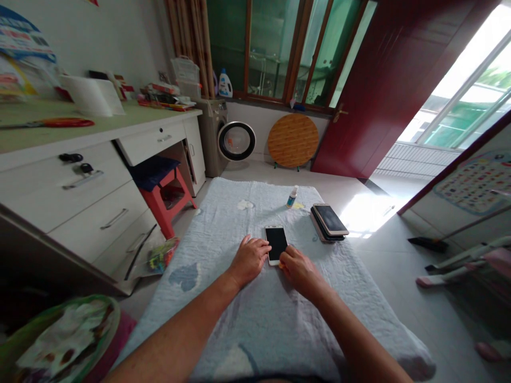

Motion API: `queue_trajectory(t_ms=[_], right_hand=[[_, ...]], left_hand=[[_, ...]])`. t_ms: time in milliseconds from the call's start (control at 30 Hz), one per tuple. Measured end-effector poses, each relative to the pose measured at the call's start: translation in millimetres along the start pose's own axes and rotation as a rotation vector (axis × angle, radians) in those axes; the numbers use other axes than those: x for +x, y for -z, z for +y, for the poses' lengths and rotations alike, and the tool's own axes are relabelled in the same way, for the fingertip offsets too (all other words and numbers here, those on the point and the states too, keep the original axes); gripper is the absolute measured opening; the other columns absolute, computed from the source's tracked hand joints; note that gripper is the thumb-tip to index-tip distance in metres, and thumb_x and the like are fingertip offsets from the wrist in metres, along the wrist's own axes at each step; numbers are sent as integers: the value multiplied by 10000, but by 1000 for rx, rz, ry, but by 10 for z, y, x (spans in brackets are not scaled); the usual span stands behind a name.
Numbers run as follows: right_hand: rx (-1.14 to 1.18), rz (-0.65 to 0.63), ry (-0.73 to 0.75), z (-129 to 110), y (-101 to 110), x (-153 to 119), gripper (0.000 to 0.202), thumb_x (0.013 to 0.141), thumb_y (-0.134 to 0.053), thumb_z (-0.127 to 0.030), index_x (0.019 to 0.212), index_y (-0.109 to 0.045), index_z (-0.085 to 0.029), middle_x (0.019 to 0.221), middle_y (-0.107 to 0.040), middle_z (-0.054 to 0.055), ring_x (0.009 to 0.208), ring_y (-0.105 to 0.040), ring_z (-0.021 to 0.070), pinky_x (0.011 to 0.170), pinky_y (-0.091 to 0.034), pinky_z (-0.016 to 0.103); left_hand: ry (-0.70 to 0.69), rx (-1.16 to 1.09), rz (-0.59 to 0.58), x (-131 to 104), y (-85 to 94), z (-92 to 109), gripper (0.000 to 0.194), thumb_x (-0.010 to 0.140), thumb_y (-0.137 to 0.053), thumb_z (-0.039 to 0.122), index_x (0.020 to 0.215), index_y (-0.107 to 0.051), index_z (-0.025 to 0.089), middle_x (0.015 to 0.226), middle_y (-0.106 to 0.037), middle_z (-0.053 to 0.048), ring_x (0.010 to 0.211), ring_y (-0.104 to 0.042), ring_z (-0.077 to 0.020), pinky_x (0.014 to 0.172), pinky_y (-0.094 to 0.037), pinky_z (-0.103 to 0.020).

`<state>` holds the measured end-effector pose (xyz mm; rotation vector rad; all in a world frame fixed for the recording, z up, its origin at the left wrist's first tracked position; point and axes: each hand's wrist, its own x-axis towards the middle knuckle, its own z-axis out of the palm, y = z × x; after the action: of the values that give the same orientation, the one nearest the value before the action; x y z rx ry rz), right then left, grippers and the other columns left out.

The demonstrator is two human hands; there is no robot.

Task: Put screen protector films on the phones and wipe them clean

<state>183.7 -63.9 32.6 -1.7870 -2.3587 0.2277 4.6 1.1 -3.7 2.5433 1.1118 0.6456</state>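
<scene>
Seemingly, a loosely spread left hand (250, 258) steadies a phone (275, 242) while the right hand (296, 267) pinches an orange item (281, 266), steadiness needed next.

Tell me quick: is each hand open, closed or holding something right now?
Left hand: open, at the left edge of the phone.
Right hand: curled closed on something orange, too small to identify.
</scene>
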Motion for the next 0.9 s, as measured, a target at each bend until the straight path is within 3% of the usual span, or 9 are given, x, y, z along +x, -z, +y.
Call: queue_trajectory(t_ms=[167,300,467,667,900], right_hand=[[-94,44,134,-186,-169,126,149,909,-496,-118,922,-638,-162,920,-577,62,829,-510,161,722,-371,255],[-81,54,159,-282,-198,186,146,907,-507,-127,968,-632,-174,965,-597,60,867,-525,165,755,-370,262],[-26,32,34,-194,-96,131,156,918,-484,-166,900,-638,-180,921,-588,45,814,-529,145,693,-356,236],[94,4,-154,181,121,21,113,800,-526,-105,780,-612,-177,829,-581,13,676,-510,105,620,-318,210],[318,160,-315,349,178,117,140,803,-523,-253,714,-607,-186,649,-596,-1,621,-531,135,586,-333,223]], left_hand=[[-2,-25,-23,5,45,22,268,900,-534,175,1103,-681,269,1179,-670,-36,1124,-578,-203,1122,-230,-501],[-4,-30,-21,-10,75,43,287,891,-521,174,1111,-677,270,1188,-671,-39,1125,-581,-208,1116,-240,-505],[-8,0,-2,-21,69,48,270,917,-501,221,1127,-669,248,1221,-663,-54,1150,-574,-208,1128,-215,-517],[3,6,-7,-23,113,94,260,876,-564,219,1109,-675,248,1226,-665,-61,1149,-583,-229,1114,-246,-538],[-1,-24,32,-57,132,121,379,805,-659,333,1163,-648,212,1249,-654,-86,1182,-566,-267,1129,-234,-535]])
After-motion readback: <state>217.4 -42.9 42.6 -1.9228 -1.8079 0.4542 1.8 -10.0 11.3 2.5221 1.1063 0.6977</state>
